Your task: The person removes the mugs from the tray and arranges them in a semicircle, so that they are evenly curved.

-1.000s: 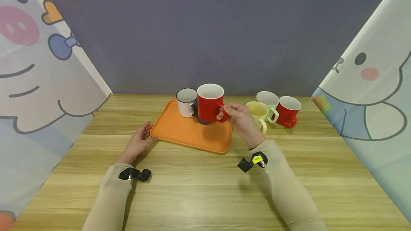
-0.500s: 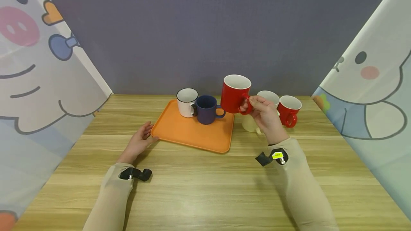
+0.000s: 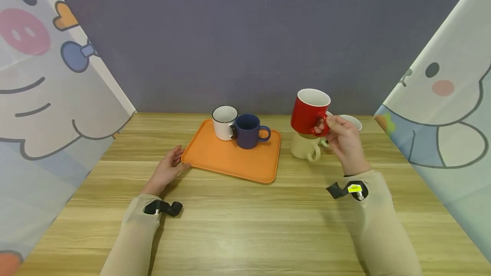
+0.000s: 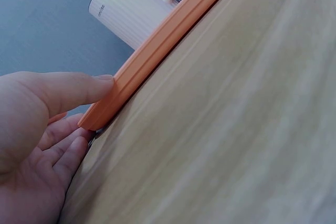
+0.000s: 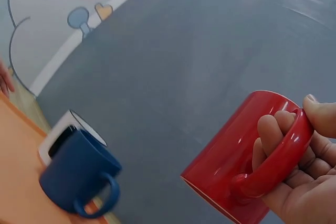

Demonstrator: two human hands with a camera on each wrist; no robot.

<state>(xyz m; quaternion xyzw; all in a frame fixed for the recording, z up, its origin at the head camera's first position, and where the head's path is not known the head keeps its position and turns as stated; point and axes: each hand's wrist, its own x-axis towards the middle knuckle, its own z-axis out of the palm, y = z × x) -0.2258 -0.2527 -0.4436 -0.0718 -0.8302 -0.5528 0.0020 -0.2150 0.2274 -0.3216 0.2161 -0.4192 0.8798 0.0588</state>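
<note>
In the head view my right hand [image 3: 343, 142] grips a red mug [image 3: 310, 112] with a white inside by its handle. The mug is lifted in the air, above a pale yellow mug [image 3: 303, 146]. My fingers [image 5: 270, 135] pass through the handle in the right wrist view, and the thumb presses on top. At its left front corner, the orange tray [image 3: 230, 161] lies between the thumb and fingers of my left hand [image 3: 166, 171]. A white mug [image 3: 223, 123] with a dark rim and a navy blue mug [image 3: 247, 132] stand upright side by side on the tray.
Right of the tray, another mug [image 3: 352, 120] shows its white inside behind my right hand. A further mug behind the yellow one is mostly hidden. The wooden table [image 3: 238, 220] ends at a grey back wall [image 3: 245, 41], with cartoon-printed panels [image 3: 437, 114] at both sides.
My right hand has carried the red mug from above the tray rightward to over the pale yellow mug. The navy mug is now uncovered. My left hand stays at the tray's corner.
</note>
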